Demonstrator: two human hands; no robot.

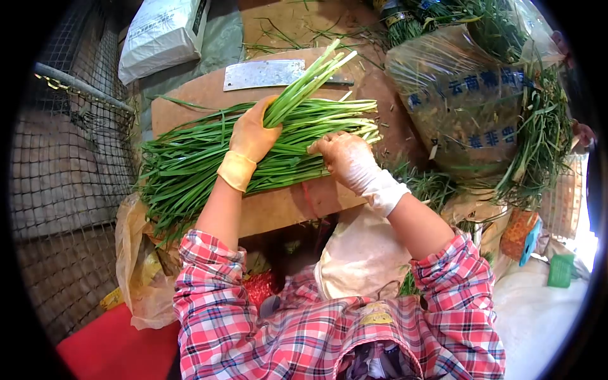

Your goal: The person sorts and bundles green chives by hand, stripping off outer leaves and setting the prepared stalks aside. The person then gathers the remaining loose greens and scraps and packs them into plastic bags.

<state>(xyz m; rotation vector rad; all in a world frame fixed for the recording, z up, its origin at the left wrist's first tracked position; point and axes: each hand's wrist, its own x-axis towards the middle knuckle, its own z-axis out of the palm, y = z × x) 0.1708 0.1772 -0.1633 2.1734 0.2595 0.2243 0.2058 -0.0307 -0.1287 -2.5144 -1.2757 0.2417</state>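
Note:
My left hand (253,139), in an orange-yellow glove, is closed around a small bunch of garlic chives (303,88), their pale ends pointing up and to the right. Beneath it, a large pile of garlic chives (196,155) lies across a wooden board (278,206), leaves to the left and whitish stems to the right. My right hand (348,158), in a soiled whitish glove, has its fingers pinched on stems at the right side of this pile. A cleaver (263,75) with a dark handle lies flat on the board behind the chives, its handle partly hidden by the held bunch.
At the right stands a clear plastic bag (468,107) with blue printing, with loose greens around it. A white sack (163,38) lies at the back left. Black netting (63,183) hangs along the left side. A pale round cushion-like thing (361,253) is below the board.

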